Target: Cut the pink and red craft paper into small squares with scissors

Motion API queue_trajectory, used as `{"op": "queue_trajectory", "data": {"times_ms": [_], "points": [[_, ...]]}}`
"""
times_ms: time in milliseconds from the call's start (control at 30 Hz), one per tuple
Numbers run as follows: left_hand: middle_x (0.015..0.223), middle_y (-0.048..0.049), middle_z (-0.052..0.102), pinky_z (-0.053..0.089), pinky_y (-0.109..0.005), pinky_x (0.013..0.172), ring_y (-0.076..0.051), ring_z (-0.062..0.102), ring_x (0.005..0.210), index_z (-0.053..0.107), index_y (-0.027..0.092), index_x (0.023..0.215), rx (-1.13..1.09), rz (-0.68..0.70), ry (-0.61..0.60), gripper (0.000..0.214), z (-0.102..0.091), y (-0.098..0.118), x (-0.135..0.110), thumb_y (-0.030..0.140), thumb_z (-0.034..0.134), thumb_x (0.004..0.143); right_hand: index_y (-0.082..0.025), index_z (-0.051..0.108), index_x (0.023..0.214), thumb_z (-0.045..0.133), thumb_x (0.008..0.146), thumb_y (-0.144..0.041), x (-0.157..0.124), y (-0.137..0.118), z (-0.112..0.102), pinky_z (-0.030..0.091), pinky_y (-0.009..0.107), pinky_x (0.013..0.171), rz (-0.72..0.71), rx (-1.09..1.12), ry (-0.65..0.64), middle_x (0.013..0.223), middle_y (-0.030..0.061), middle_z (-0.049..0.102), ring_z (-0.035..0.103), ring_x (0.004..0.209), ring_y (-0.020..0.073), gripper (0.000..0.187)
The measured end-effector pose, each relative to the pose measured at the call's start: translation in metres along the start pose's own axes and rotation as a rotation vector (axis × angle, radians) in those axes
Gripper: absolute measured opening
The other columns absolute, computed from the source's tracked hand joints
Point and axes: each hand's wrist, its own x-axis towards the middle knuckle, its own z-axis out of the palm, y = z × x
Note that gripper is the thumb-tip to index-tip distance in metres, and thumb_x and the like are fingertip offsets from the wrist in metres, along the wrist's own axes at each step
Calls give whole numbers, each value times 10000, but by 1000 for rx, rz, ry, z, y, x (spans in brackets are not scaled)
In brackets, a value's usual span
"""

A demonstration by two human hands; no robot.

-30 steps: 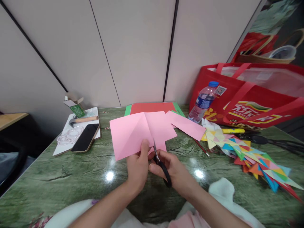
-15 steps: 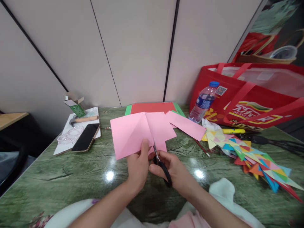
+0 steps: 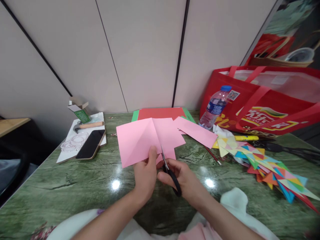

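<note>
My left hand (image 3: 147,173) pinches the lower edge of a creased sheet of pink paper (image 3: 136,141), thumb on top. Black-handled scissors (image 3: 173,180) are gripped in my right hand (image 3: 183,178), fingers through and around the loops. The blades lie at the paper's centre crease, pointing away from me. A cut shows at the lower edge beside my left thumb. To the right of the blades, the pink sheet has a stepped edge. A separate pink strip (image 3: 197,131) lies just right of the sheet, partly over other paper.
Red and green paper (image 3: 160,113) lies behind the sheet. On the left are a phone (image 3: 90,144), a hammer (image 3: 90,125) and a small box (image 3: 79,111). On the right stand a water bottle (image 3: 215,108) and red bag (image 3: 250,100), with folded coloured paper pieces (image 3: 270,163) in front.
Hands, paper and scissors stay almost in place. The view has shifted very slightly.
</note>
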Motion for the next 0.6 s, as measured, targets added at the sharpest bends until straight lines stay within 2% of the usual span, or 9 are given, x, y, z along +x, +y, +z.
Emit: {"op": "queue_trajectory", "data": {"times_ms": [433, 600], "points": [[828, -101, 674, 503, -303, 637, -213, 628, 747, 625, 113, 866, 18, 37, 9, 356, -1, -2, 2, 419, 615, 685, -150, 581, 757, 711, 584, -461, -1, 1, 0, 285, 223, 499, -15, -42, 29, 592, -42, 444, 347, 547, 90, 379], [764, -70, 665, 497, -284, 589, -194, 619, 700, 629, 125, 805, 16, 29, 21, 324, 0, -1, 1, 417, 627, 666, -159, 589, 737, 719, 559, -482, -2, -2, 0, 289, 224, 488, 13, -64, 54, 568, -42, 449, 355, 533, 93, 391]]}}
